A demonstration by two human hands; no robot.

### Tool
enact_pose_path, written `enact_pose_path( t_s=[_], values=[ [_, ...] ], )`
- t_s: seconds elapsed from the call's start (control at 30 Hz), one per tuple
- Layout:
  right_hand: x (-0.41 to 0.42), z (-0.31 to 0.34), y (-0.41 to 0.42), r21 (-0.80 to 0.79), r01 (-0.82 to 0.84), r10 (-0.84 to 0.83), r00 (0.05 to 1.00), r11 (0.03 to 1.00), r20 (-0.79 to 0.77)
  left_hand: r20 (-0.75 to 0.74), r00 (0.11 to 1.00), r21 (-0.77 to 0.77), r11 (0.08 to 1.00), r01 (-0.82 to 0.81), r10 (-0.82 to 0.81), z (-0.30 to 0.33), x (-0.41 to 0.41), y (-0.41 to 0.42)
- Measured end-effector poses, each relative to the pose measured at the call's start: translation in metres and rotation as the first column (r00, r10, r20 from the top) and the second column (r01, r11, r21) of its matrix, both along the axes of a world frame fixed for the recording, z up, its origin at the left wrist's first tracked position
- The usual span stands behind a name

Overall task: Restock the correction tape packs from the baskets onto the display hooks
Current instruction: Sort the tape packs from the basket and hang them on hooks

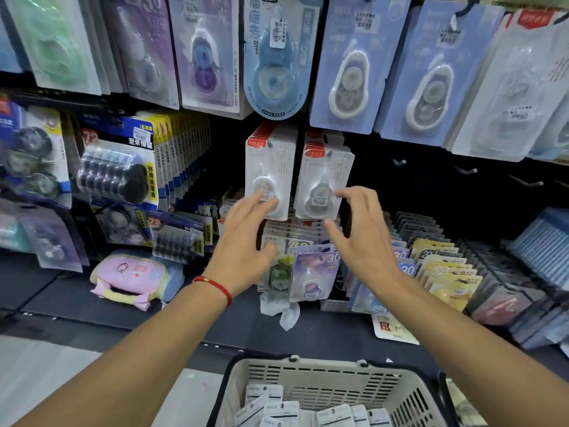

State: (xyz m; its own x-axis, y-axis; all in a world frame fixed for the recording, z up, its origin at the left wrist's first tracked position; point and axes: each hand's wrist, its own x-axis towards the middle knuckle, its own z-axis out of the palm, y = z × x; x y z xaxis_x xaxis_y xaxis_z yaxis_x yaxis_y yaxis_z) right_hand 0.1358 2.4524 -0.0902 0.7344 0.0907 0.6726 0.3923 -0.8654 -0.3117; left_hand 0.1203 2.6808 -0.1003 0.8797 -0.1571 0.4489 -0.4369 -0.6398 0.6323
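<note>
Two stacks of white correction tape packs hang side by side on hooks at the centre of the display: a left stack (267, 171) and a right stack (324, 180). My left hand (243, 241) reaches up with straight fingers whose tips touch the lower part of the left stack. My right hand (360, 238) hovers spread in front of the right stack's lower right corner, with its fingers slightly bent and holding nothing. A beige basket (326, 377) at the bottom centre holds several white packs (308, 408) lying loose.
Bare hooks (400, 162) stick out of the dark panel right of the two stacks. Larger blue and purple packs (345, 66) hang in the row above. Angled racks of coloured packs (437, 263) fill the shelf below. A pink pouch (132, 275) lies at the left.
</note>
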Motion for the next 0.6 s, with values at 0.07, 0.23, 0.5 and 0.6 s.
enact_pose_path(
  t_s=[0.07, 0.23, 0.5, 0.6],
  values=[
    [0.008, -0.004, -0.001, -0.247, -0.069, 0.069, 0.998, 0.967, -0.007, 0.047, 0.999, 0.061, 0.998, 0.002, -0.005, -0.002, 0.009, 0.002],
    [0.036, -0.01, 0.009, -0.493, 0.053, -0.081, 0.996, 0.868, -0.036, 0.027, 0.998, 0.203, 0.978, 0.044, -0.05, -0.008, 0.022, 0.004],
    [0.071, -0.002, 0.018, -0.372, 0.041, -0.094, 0.988, 0.927, -0.125, -0.014, 0.997, 0.251, 0.965, 0.075, -0.074, -0.016, 0.026, 0.008],
    [0.068, -0.007, 0.023, -0.349, 0.069, -0.108, 0.99, 0.934, -0.095, -0.046, 0.994, 0.252, 0.962, 0.107, -0.099, -0.02, 0.02, 0.012]
  ],
)
